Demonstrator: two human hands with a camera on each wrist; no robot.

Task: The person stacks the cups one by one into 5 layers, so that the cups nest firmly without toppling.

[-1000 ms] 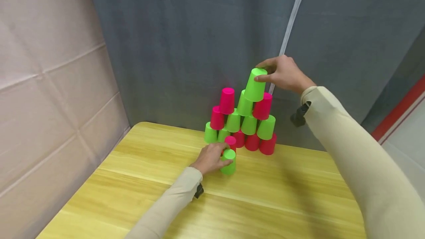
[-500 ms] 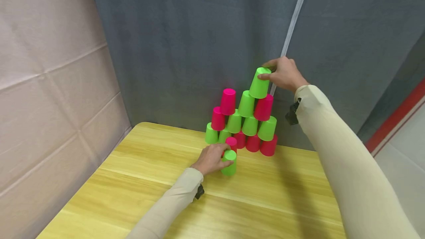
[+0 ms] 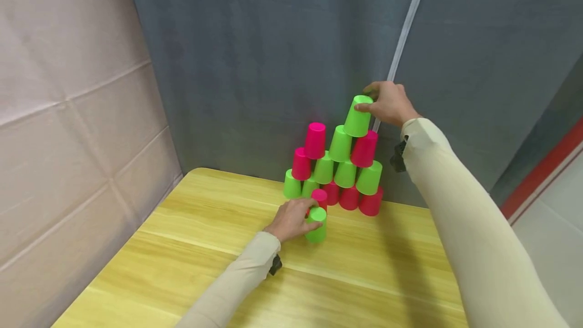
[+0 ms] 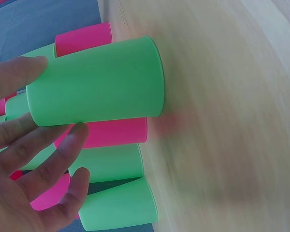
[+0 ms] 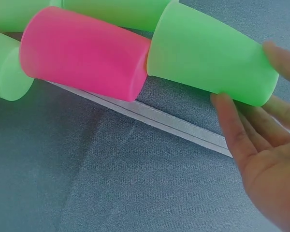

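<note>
Top green cup (image 3: 358, 115) pinched by raised right hand (image 3: 387, 103); left hand (image 3: 291, 219) grips front green cup (image 3: 316, 224) on table (image 3: 205, 247).

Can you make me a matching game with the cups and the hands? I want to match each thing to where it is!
Things:
1. right hand
2. left hand
3. top green cup
4. table

Places or states:
A. yellow wood, with the cups standing on it
B. fingers on the highest cup of the tower
C. fingers around a green cup that stands on the table in front of the tower
D. upside down, highest on the tower, on a pink cup and a green one

Pairs: 1-B, 2-C, 3-D, 4-A
</note>
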